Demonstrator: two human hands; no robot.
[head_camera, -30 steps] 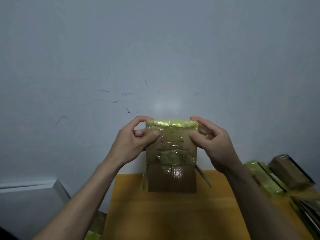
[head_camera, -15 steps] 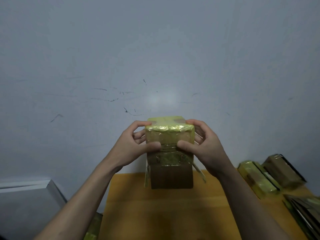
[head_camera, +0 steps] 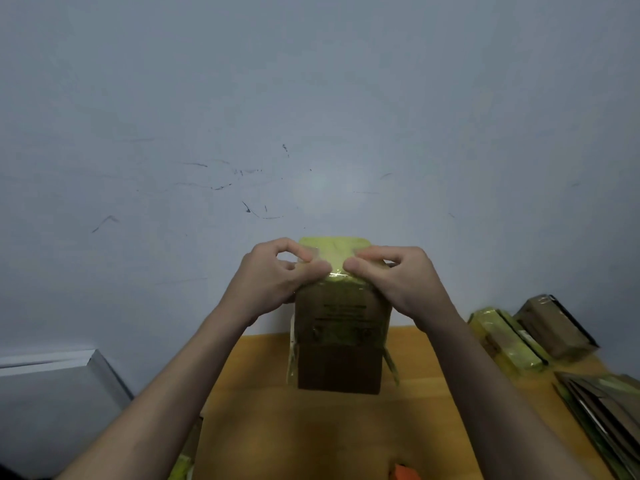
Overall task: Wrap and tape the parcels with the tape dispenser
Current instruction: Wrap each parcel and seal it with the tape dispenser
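Observation:
A brown cardboard parcel (head_camera: 341, 344) stands upright on the yellow table (head_camera: 311, 431), its top covered in yellow-green tape. My left hand (head_camera: 273, 275) grips the parcel's top left corner, thumb pressing the taped front edge. My right hand (head_camera: 391, 275) grips the top right corner in the same way, its thumb close to the left one. Loose tape ends hang down both sides of the parcel. An orange object (head_camera: 403, 472), cut off at the bottom edge, may be the tape dispenser.
Two taped parcels (head_camera: 502, 341) (head_camera: 554, 327) lie at the right of the table, with a stack of flat cardboard (head_camera: 602, 410) in front of them. A grey wall rises right behind the table. A grey box (head_camera: 52, 403) sits at the lower left.
Both hands slid up from the parcel's front face to its top edge, thumbs coming closer together. The parcel's top tipped toward me, showing more of its taped top.

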